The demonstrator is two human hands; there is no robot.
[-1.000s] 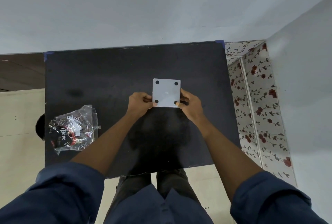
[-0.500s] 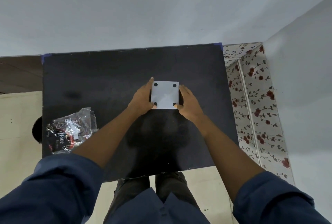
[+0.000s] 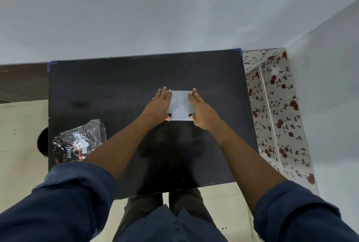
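Observation:
A white square card (image 3: 179, 105) with black dots at its corners lies flat on the black table (image 3: 116, 90), a little right of the middle. My left hand (image 3: 158, 105) rests on its left edge with fingers straight and pointing away from me. My right hand (image 3: 202, 108) lies the same way along the right edge. Both thumbs touch the card's near corners. The far corner dots are mostly hidden under my fingers.
A crumpled clear plastic wrapper (image 3: 78, 141) with dark printed contents sits at the table's left near edge. A pale wall runs behind the table, and a rose-patterned panel (image 3: 275, 117) stands to the right. Pale floor shows on the left and below.
Both hands went from pinching the card's near corners to lying flat along its sides with fingers stretched out. The card stays on the table.

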